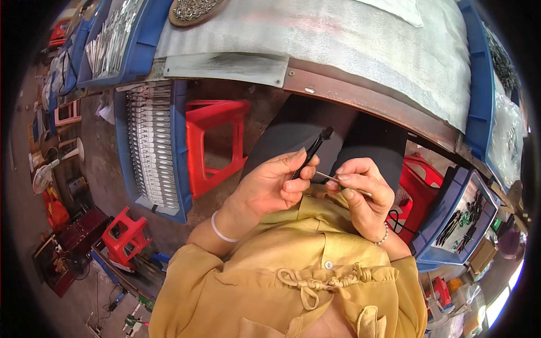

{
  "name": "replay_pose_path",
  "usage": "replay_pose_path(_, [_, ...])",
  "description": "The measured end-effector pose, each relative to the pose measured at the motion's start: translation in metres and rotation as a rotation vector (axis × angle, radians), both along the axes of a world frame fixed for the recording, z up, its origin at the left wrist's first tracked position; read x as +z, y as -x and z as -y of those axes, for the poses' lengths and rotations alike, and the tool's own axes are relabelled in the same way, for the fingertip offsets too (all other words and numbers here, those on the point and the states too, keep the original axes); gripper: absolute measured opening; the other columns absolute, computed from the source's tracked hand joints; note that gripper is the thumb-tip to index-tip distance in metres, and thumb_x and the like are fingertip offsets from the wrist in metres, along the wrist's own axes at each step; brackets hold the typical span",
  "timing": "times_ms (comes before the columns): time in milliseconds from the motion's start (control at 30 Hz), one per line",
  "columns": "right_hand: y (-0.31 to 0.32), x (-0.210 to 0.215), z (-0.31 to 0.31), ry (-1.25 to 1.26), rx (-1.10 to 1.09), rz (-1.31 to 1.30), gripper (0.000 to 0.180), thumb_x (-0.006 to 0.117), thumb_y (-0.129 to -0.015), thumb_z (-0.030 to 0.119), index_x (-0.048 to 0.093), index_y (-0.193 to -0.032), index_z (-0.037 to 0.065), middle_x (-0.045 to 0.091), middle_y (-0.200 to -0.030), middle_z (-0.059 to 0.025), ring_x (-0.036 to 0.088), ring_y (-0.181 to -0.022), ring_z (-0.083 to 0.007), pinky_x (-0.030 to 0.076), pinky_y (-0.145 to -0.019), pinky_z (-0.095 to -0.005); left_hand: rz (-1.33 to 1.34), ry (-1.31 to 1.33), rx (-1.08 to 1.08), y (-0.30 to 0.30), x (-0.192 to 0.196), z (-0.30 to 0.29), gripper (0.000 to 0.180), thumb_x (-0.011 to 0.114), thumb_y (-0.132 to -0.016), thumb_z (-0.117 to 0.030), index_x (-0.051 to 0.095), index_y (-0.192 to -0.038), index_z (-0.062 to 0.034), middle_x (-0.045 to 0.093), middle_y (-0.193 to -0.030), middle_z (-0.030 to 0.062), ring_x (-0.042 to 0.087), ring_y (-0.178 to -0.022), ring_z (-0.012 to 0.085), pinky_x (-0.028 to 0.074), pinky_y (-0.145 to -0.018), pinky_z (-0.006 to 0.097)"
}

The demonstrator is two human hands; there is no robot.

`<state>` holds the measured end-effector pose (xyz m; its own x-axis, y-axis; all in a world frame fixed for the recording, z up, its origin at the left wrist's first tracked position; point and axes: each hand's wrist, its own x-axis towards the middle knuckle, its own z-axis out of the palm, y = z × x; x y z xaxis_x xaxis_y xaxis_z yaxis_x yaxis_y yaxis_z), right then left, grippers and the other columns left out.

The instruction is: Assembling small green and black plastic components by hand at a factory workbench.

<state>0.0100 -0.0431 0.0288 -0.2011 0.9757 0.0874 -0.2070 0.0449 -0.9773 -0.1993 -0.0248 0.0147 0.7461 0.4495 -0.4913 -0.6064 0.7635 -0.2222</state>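
Note:
My left hand (279, 181) is closed round a slim black tool (316, 147) with a knobbed far end, tilted up and to the right. What kind of tool it is, I cannot make out. In the fingers of my right hand (365, 191) is a thin metal rod (326, 176), its left end reaching toward the left fingertips. Whether rod and black tool touch is hidden by the fingers. Both hands are held over my lap, in front of the workbench edge.
The workbench (338, 50) has a pale covering and a metal front edge. On it lies a bowl (181, 23) of small metal parts. Blue crates hold metal pieces (152, 146), long strips (112, 45) and black-and-green tools (463, 222). A red stool (193, 146) stands beneath.

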Motion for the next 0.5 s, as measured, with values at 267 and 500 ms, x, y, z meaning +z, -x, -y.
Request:
replay_pose_path(267, [0.0072,0.0012,-0.0045,-0.195,-0.045,0.171,0.026,0.065,-0.081,-0.007,0.066,-0.106,0.002,0.061,-0.102,-0.0136,0.066,-0.086,-0.0211,0.055,-0.073,-0.0274,0.022,-0.016,-0.049,-0.0056,0.0044,-0.0015,0.02,0.051,-0.097,-0.023,0.056,-0.104,-0.0042,0.058,-0.082,-0.0003,0.049,-0.056,0.0048,0.036,-0.044,0.017])
replay_pose_path(500, [0.0096,0.0009,-0.006,-0.276,-0.06,0.262,0.029,0.067,-0.079,-0.007,0.066,-0.107,0.002,0.062,-0.099,-0.0136,0.066,-0.084,-0.0208,0.055,-0.07,-0.0269,-0.084,-0.11,-0.044,-0.0082,0.0061,-0.0005,0.019,0.052,-0.097,-0.021,0.055,-0.103,-0.0029,0.057,-0.082,0.0023,0.048,-0.054,0.0061,0.037,-0.043,0.017])
